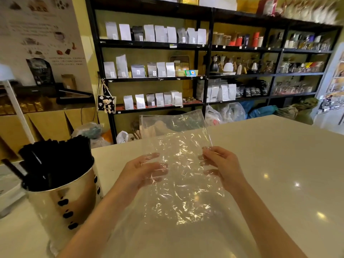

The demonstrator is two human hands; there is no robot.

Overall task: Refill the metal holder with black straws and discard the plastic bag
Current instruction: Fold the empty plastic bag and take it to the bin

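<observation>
A shiny metal holder (61, 205) with dark oval holes stands at the left of the white counter, packed with black straws (54, 161) that stick up and lean left. In front of me a clear, crinkled plastic bag (176, 164) is held upright above the counter, with nothing visible inside it. My left hand (141, 170) lies behind the bag's left side, fingers seen through the film. My right hand (219, 164) pinches the bag's right edge between thumb and fingers.
The white counter (270, 174) stretches to the right and front. Behind it stand black shelves (204, 45) with white pouches, kettles and jars. Plastic bags (225, 112) lie on the floor below the shelves. Cardboard boxes (50, 123) sit at the left.
</observation>
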